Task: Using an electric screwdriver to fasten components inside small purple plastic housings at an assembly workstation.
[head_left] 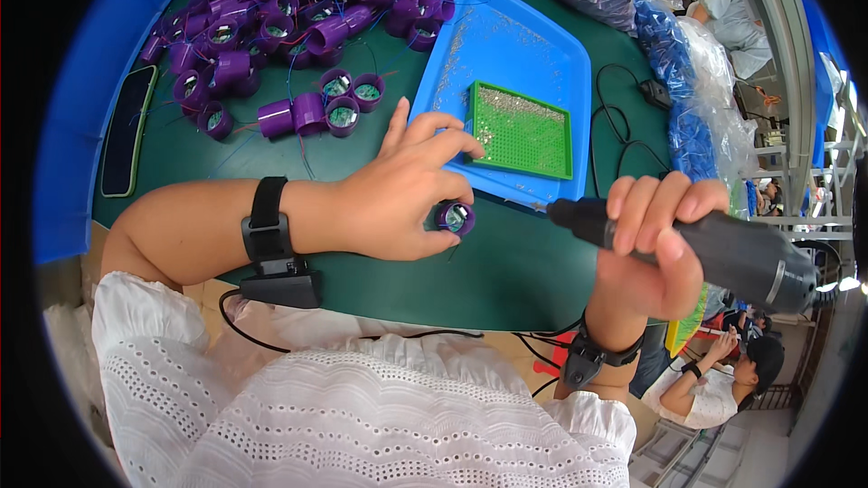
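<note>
While gripping a black driver-like tool (740, 255) in the curled fingers of the right hand (662, 246), pinches a small purple cylinder (455, 219) between thumb and forefinger of the left hand (405, 185), above or on the green tabletop (515, 285), cannot tell which. Points the tool's tip leftward, near the blue tray (542, 59), apart from the cylinder. Stretches another left finger to the corner of a perforated green tray (533, 146) inside the blue one.

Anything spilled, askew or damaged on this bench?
Small metal bits lie scattered across the blue tray, outside the green tray that holds similar ones, so they look spilled, though that may be deliberate. The purple cups are jumbled, many on their sides. No damage is evident.
</note>
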Demonstrator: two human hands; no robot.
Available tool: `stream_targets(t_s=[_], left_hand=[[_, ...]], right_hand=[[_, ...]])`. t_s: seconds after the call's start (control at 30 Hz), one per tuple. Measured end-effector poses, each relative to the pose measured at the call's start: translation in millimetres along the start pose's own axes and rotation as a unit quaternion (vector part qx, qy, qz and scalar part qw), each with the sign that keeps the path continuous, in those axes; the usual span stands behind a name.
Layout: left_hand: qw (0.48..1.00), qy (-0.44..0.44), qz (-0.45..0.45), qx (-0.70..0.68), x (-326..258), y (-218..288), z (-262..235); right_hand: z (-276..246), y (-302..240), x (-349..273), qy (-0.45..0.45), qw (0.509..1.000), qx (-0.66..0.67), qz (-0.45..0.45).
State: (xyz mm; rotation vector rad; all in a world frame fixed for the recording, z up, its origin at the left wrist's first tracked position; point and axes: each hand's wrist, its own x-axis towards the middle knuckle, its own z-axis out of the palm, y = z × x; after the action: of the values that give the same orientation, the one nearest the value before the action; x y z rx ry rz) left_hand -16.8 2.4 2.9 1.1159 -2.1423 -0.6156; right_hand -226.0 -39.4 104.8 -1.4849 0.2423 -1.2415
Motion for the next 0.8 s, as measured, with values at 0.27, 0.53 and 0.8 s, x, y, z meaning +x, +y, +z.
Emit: stream_targets(t_s=[0.27,0.53,0.8], left_hand=[[1.0,0.014,0.001,0.005,-3.5,-0.9,3.3],[1.0,0.017,0.007,-0.003,-5.4,-1.3,2.8],[1.0,0.013,0.008,-0.004,-4.8,-4.1,3.3]], right_hand=[[25.0,13.5,-24.4,-0.051,0.996,-0.028,0.065],[27.2,22.0,-27.1,-0.093,0.993,-0.041,0.068],[27.7,27.5,-24.9,-0.094,0.991,-0.038,0.082]])
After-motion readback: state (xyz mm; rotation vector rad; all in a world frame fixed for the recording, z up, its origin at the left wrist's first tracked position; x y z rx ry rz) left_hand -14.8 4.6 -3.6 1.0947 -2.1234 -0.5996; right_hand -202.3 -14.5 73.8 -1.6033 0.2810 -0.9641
